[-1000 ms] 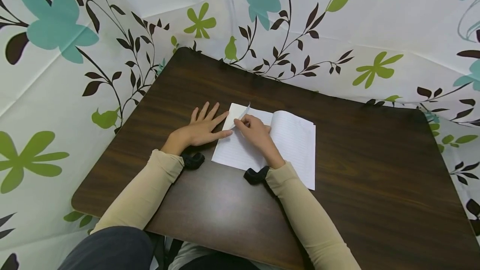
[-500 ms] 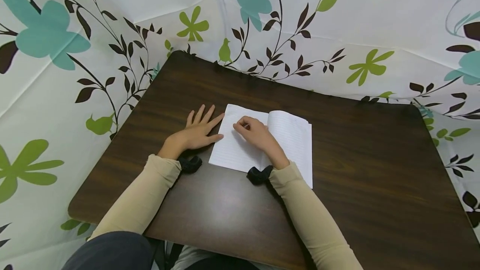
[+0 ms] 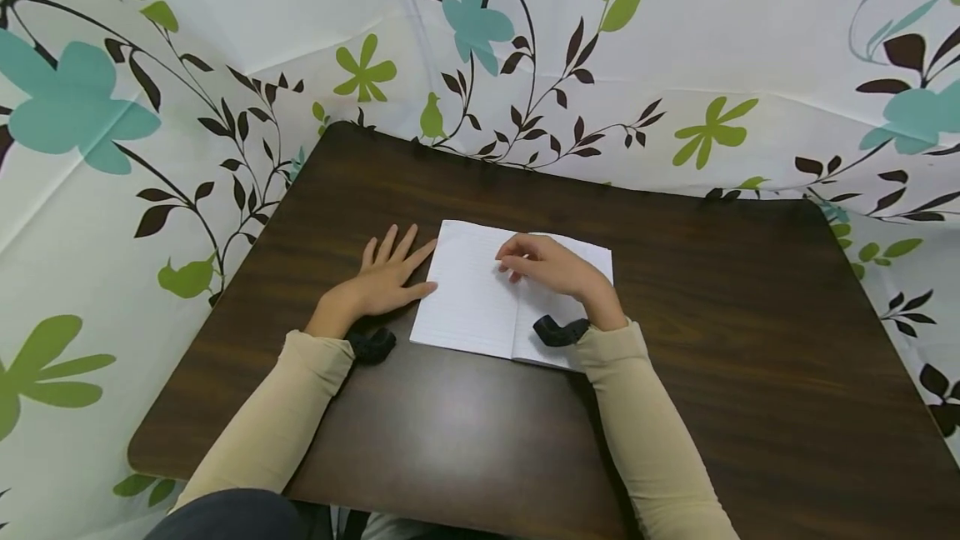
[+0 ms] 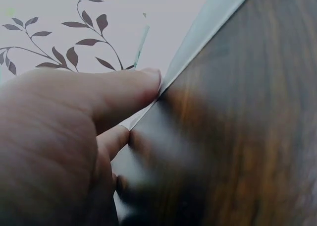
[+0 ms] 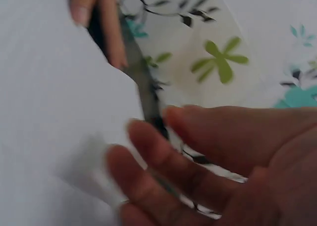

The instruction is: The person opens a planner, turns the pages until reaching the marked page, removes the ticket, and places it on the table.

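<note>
An open notebook with white lined pages lies on the dark wooden table. My left hand rests on the table with its fingers spread, thumb and index fingertips at the notebook's left edge. In the left wrist view, the thumb touches that edge. Over the notebook, near its centre fold, is my right hand, fingers loosely bent. The right wrist view shows thumb and fingers apart with nothing between them, above the white page. Part of the right-hand page is hidden beneath this hand.
The brown wooden table extends to the right and behind the notebook. A white curtain printed with leaves, flowers and birds hangs along the back and left. Black straps sit at both wrists.
A second ago my right hand pinched a lifted page corner at the left. The page now lies flat, and that hand has moved right to the fold. My left hand keeps its place.
</note>
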`<state>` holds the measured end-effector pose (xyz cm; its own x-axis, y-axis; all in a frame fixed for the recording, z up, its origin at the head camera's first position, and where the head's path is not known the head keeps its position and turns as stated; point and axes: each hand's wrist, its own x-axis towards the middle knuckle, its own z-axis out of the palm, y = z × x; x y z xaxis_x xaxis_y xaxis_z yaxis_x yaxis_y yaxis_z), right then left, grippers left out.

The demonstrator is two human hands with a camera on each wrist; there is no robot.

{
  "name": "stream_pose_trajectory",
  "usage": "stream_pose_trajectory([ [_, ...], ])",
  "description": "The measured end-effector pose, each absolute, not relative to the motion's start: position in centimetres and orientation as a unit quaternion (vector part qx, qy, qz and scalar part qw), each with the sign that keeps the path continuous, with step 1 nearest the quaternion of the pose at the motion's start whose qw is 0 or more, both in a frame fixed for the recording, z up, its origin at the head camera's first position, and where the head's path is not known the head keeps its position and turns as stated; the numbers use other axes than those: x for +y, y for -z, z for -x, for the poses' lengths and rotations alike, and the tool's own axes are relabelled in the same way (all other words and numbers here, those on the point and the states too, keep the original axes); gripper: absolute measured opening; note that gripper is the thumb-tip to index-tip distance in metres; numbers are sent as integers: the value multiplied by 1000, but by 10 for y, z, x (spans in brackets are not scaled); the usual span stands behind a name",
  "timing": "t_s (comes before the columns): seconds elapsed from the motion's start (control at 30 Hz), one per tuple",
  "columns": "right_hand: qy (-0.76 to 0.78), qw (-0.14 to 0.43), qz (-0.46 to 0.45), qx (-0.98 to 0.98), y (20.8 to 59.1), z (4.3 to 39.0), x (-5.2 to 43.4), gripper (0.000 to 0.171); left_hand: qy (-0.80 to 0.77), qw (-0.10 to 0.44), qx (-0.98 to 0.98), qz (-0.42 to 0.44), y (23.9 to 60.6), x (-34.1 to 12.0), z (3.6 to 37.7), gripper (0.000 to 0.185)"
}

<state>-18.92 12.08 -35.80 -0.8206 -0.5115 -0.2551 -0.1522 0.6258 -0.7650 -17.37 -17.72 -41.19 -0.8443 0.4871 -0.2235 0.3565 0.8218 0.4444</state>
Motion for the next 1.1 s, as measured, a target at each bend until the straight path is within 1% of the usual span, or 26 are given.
stream_pose_trajectory([
  [0.13,368,269,177,872,358,185,138,23,-211,164,938,-222,418,-179,164,75],
  [0.23,342,279,154,884,362,179,150,28,-218,167,936,-221,424,-180,155,75],
  [0.3,321,277,121,897,365,174,157,36,-226,168,935,-217,427,-180,149,76],
  [0.47,260,258,48,929,369,168,168,64,-241,161,933,-215,432,-179,140,76],
  [0.57,228,248,32,941,370,167,169,79,-247,160,932,-213,432,-180,137,76],
  [0.63,203,241,21,949,369,166,167,84,-247,161,932,-212,431,-180,137,76],
  [0.73,163,219,-1,962,366,164,163,85,-243,159,933,-211,428,-179,140,75],
  [0.9,116,169,-11,979,358,162,159,79,-238,154,935,-214,419,-177,148,75],
  [1.07,78,155,-21,985,353,163,161,78,-232,146,936,-221,413,-175,157,76],
  [1.1,74,153,-22,985,352,164,161,75,-231,145,936,-223,413,-175,159,76],
])
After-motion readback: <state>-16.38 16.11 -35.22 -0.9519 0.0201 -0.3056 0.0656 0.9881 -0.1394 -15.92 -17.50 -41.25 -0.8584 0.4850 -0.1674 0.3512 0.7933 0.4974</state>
